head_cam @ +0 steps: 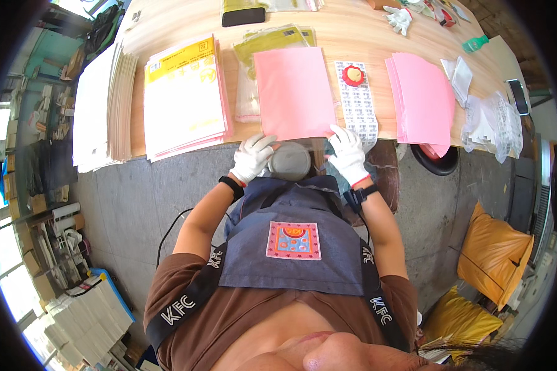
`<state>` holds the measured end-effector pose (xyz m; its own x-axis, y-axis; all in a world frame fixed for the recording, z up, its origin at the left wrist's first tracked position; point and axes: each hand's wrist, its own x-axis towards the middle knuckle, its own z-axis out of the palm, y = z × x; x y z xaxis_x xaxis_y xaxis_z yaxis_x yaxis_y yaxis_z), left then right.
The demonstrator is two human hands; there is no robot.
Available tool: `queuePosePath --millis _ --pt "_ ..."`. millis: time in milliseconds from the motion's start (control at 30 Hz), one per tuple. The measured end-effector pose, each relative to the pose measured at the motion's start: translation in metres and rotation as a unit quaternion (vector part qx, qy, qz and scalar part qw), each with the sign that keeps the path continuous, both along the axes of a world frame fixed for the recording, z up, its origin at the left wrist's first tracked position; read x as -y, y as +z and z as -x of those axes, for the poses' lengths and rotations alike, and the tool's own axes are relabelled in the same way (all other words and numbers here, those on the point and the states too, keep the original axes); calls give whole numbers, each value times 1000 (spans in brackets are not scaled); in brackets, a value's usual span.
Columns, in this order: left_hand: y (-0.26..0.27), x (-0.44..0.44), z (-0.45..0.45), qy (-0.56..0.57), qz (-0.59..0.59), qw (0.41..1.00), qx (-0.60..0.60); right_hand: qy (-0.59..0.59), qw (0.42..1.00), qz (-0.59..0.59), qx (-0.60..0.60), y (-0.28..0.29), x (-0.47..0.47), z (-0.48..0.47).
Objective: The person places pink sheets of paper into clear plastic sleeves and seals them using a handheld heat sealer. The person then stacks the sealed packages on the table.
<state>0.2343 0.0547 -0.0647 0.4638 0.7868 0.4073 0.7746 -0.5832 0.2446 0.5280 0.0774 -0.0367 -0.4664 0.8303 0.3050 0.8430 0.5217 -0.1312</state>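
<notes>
A pink paper pack (294,92) lies at the table's front edge, and a strip of clear plastic (301,145) shows along its near side. My left hand (255,157), in a white glove with bare fingertips, grips the near left corner. At the near right corner my gloved right hand (346,155) has its fingers on the pack and its thumb lower down. Under the pack are clear plastic bags with olive printed tops (278,41). Right of it lies a strip of printed labels (358,109) with a red and yellow round object (353,76) on top.
To the left stand a stack of yellow-and-white printed packs (185,106) and white paper (93,106). Fanned pink sheets (420,99) and crumpled clear plastic (492,123) lie right. A phone (243,17) is at the back. A round grey stool top (289,161) sits below the edge.
</notes>
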Motion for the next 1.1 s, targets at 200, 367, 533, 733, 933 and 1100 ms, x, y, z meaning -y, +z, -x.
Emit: queuePosePath --millis 200,367,533,733,933,1100 --pt "-17 5 16 85 167 979 81 1 995 42 -87 -32 -29 -8" --pt "-9 3 3 210 271 917 204 -112 986 122 -15 -31 -34 7" --pt "11 8 -5 249 239 917 198 -236 943 222 81 -36 -45 14" --pt "25 -8 -26 -7 68 998 13 -25 997 38 -62 -31 -16 34" --pt "20 -25 -24 -29 86 992 -83 -77 966 32 -245 -16 -4 8" --pt "18 -24 -18 -12 107 992 -72 -334 858 47 -387 -41 25 -60"
